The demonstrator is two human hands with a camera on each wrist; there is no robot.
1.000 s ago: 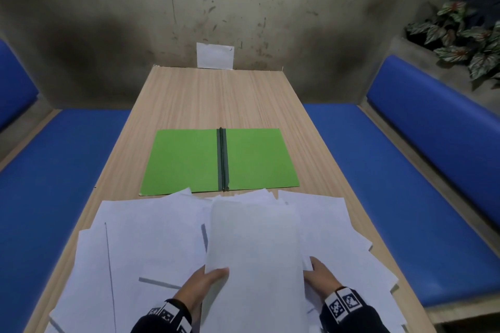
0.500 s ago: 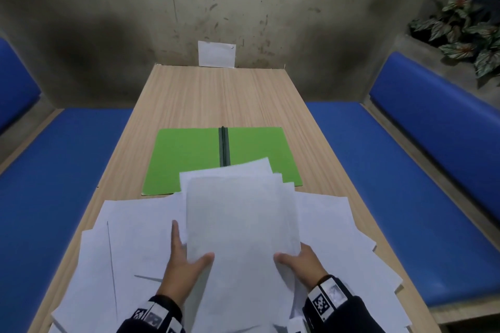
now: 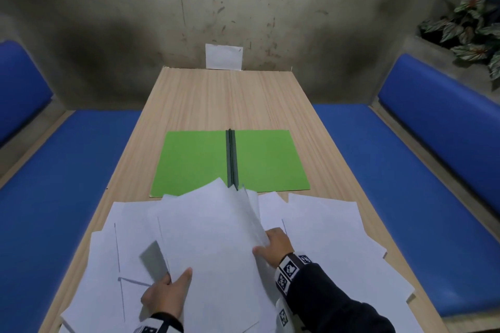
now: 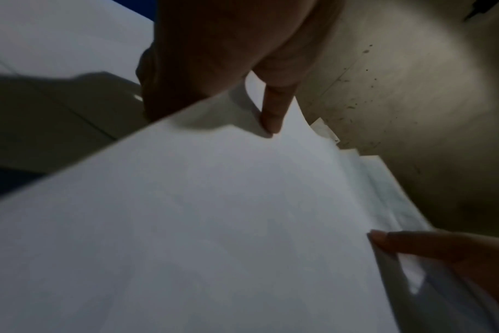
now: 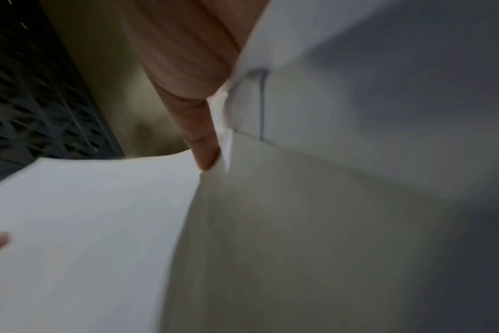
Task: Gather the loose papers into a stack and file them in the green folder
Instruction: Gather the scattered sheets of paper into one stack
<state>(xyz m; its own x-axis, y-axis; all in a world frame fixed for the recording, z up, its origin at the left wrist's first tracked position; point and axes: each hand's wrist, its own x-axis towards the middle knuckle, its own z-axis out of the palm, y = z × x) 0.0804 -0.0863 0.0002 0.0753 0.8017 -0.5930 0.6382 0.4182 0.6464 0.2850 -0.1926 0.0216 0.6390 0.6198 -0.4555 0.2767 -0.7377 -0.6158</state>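
The green folder (image 3: 194,162) lies open and flat mid-table, its dark spine pointing toward me. Loose white papers (image 3: 330,227) are spread across the near end of the table. Over them I hold a gathered stack of papers (image 3: 213,246), turned to the left with its right edge lifted. My left hand (image 3: 176,278) grips its near left edge, thumb (image 4: 271,115) on top. My right hand (image 3: 266,242) pinches the raised right edge, thumb (image 5: 203,139) against the sheets. The stack's far corner overlaps the folder's near edge.
The wooden table (image 3: 224,100) runs on beyond the folder to a stained wall, where a small white card (image 3: 223,57) leans. Blue benches (image 3: 54,184) flank both long sides. A leafy plant (image 3: 470,27) sits at the upper right.
The stack slid forward toward the folder, then turned to the left with its right edge lifted. My right hand moved up that edge; my left hand dropped back to the near left edge.
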